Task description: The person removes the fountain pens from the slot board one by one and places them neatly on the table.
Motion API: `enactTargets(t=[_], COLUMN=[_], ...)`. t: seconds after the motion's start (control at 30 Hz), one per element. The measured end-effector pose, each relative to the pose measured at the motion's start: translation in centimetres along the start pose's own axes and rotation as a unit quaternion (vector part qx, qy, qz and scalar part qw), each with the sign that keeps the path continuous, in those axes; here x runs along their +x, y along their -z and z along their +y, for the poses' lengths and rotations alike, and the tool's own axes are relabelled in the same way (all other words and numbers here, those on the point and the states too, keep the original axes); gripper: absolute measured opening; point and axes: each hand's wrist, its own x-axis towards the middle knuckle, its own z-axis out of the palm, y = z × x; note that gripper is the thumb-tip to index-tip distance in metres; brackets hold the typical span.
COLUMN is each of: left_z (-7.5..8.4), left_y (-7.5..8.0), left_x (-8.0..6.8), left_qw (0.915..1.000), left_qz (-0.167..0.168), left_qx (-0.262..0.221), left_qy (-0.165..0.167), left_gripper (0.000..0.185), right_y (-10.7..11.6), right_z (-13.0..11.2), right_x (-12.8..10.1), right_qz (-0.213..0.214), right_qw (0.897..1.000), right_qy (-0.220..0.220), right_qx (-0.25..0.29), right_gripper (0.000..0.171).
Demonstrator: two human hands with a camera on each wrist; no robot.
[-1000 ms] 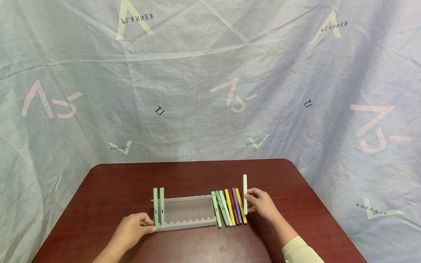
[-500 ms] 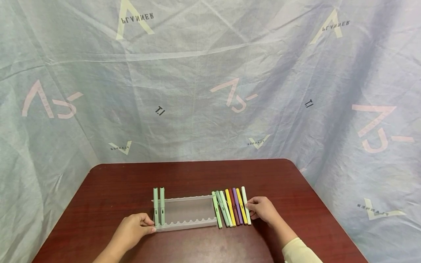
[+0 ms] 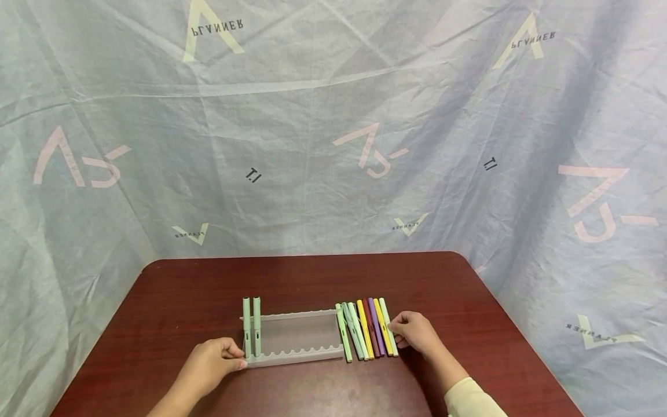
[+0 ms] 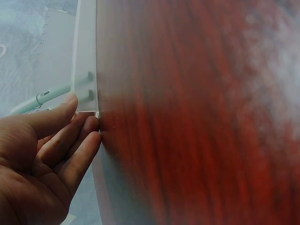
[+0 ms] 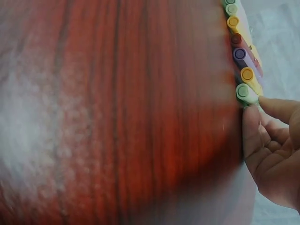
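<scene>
My left hand (image 3: 208, 362) pinches the front left corner of a clear notched pen rack (image 3: 299, 354); the left wrist view shows thumb and fingertips at the rack's end. Two mint-green pens (image 3: 257, 315) lie side by side across the rack's left end. At the right, my right hand (image 3: 414, 332) pinches a pale green pen (image 3: 383, 307), its thumb on the barrel and its fingers beside it in the right wrist view. That pen lies on the table at the right end of a row, against a yellow pen (image 5: 248, 74).
The row also has a purple pen (image 3: 373, 313), a dark red pen (image 3: 367, 310), another yellow pen (image 3: 361, 310) and several green pens (image 3: 341, 324), close to the rack's right end. A printed grey cloth (image 3: 292, 145) hangs around the dark red-brown table (image 3: 198, 289).
The pale green pen went from being held raised in my right hand to lying at the row's right end, then shifted left against the yellow pen. My left hand stayed at the rack.
</scene>
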Motion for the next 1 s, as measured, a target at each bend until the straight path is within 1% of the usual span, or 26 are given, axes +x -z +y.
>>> enactTargets(t=[0.17,0.27,0.37,0.43,0.47,0.53,0.6,0.7,0.8,0.9,1.0], left_z=[-0.1,-0.1,0.0,0.1,0.1,0.1,0.1,0.0,-0.1,-0.2,-0.3], left_y=[0.0,0.0,0.1,0.1,0.1,0.1,0.2,0.1,0.1,0.0,0.0], left_x=[0.0,0.0,0.0,0.0,0.0,0.0,0.0,0.0,0.1,0.1,0.1], left_qw=[1.0000,1.0000,1.0000,1.0000,1.0000,1.0000,1.0000,1.0000,1.0000,1.0000,1.0000], left_qz=[0.002,0.001,0.001,-0.001,-0.002,-0.003,-0.003,-0.002,-0.003,-0.005,-0.004], left_qx=[0.003,0.004,0.004,0.005,0.005,0.005,0.006,0.006,0.005,0.003,0.002], left_qy=[-0.004,-0.004,-0.003,-0.001,-0.002,-0.002,-0.001,-0.001,-0.003,-0.002,0.000], left_gripper=[0.018,0.018,0.018,0.018,0.018,0.017,0.017,0.017,0.017,0.017,0.017], right_y=[-0.1,-0.2,-0.4,-0.7,-0.9,-1.5,-2.3,-3.8,-5.6,-7.4,-9.4], right_z=[0.0,-0.3,-1.4,-2.5,-3.1,-4.3,-5.4,-6.9,-8.3,-9.5,-10.5], right_x=[0.0,0.2,0.4,0.4,0.3,0.1,-0.2,-0.7,-1.4,-2.2,-2.9], right_qz=[0.008,0.031,0.057,0.060,0.052,0.020,-0.029,-0.115,-0.178,-0.205,-0.205], right_qw=[1.000,0.999,0.998,0.997,0.997,0.996,0.991,0.975,0.959,0.953,0.953], right_qy=[0.004,0.012,0.030,0.051,0.063,0.092,0.124,0.173,0.205,0.212,0.205], right_qx=[0.001,-0.010,-0.024,-0.023,-0.016,0.010,0.045,0.079,0.082,0.075,0.083], right_gripper=[0.021,0.029,0.032,0.032,0.032,0.032,0.032,0.034,0.035,0.034,0.032])
